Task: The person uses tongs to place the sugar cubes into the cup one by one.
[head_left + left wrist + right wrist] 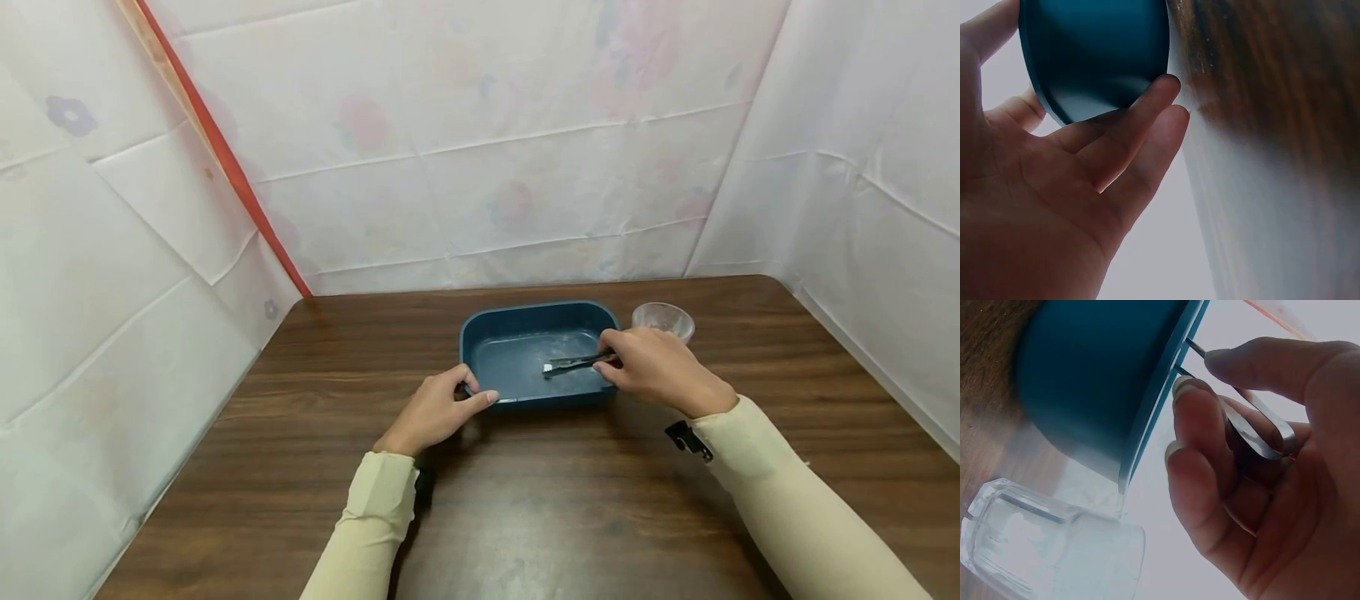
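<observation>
A dark blue rectangular tub [536, 312] stands on the table. At its near left corner my left hand [435, 408] grips the rim, thumb on top; the left wrist view shows the fingers against the tub's outer wall [1097, 56]. My right hand [660, 367] pinches metal tweezers [1286, 436] between thumb and fingers above the tub's right side. The tweezer tips point left into the tub, and a small white piece [547, 367] is at them. Whether it is clamped or lies on the floor, I cannot tell.
Just behind my right hand, next to the tub, stands a clear glass cup [663, 317], its wall [1054, 544] large in the right wrist view. The brown wooden table [337, 350] meets white floral sheets [480, 167] at the back and sides.
</observation>
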Demonstrator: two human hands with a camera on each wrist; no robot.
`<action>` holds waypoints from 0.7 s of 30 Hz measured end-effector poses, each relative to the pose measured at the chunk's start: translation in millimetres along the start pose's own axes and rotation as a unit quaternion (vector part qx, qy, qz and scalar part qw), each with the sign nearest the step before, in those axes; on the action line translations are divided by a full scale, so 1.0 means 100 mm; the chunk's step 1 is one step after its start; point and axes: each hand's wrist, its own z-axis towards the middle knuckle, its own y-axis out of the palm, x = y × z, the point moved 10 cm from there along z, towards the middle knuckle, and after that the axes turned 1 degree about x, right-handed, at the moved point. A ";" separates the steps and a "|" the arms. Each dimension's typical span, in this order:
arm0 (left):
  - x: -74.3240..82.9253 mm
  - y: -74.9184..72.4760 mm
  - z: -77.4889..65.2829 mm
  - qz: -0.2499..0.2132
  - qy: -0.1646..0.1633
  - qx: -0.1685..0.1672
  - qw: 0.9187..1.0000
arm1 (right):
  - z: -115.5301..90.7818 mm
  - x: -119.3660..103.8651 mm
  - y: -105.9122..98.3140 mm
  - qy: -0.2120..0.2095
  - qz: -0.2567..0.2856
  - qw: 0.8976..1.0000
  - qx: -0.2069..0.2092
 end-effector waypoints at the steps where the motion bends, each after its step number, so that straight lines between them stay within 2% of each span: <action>1: 0.00 0.00 0.00 -0.001 0.000 0.001 1.000 | 0.00 0.00 0.00 -0.001 0.000 1.000 -0.001; 12: 0.00 -0.02 0.01 0.000 0.006 0.008 1.000 | -0.01 -0.06 0.01 -0.021 -0.008 1.000 -0.001; 21: -0.02 -0.02 0.00 0.001 -0.006 0.007 1.000 | -0.03 -0.09 0.00 -0.033 -0.004 0.999 -0.003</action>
